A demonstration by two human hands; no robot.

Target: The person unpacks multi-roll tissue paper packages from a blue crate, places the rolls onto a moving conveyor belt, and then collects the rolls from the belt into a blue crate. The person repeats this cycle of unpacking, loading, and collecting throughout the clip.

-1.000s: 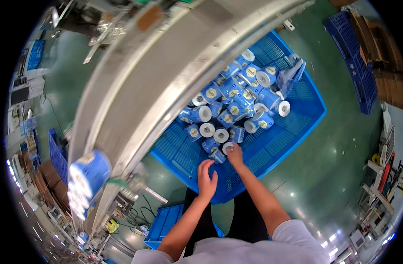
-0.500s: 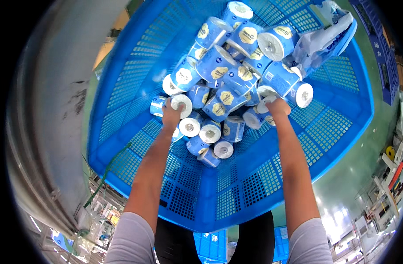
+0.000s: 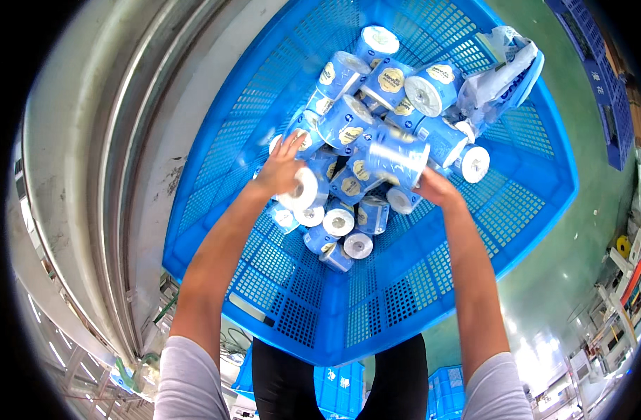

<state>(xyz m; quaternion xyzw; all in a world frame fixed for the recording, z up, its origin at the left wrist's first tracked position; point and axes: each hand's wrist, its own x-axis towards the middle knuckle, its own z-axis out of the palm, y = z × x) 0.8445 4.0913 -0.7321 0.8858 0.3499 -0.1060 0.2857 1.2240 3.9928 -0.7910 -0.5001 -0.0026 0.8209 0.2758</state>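
Wrapped toilet paper rolls [image 3: 348, 124], blue with cream labels and white ends, lie heaped in a large blue perforated plastic basket [image 3: 404, 318]. My right hand [image 3: 437, 187] grips one toilet paper roll [image 3: 399, 159] from its right lower end and holds it tilted over the heap; motion blurs it. At the heap's left side, my left hand [image 3: 280, 171] is open, its fingers stretched toward an upper roll. Just below its palm a toilet paper roll [image 3: 303, 190] shows its white end, slightly blurred. My left thumb is mostly hidden.
A crumpled clear-and-blue plastic bag [image 3: 499, 84] lies at the basket's far right. Grey metal machinery [image 3: 135, 175] stands close on the left. A dark blue crate [image 3: 601, 91] is beyond the right side, over a green floor [image 3: 538, 280]. More blue crates [image 3: 338, 388] stand below near my legs.
My right hand has lifted a roll and turned it inward to the left. My left hand's fingers have spread, and the roll beside it has dropped slightly. The view has shifted.
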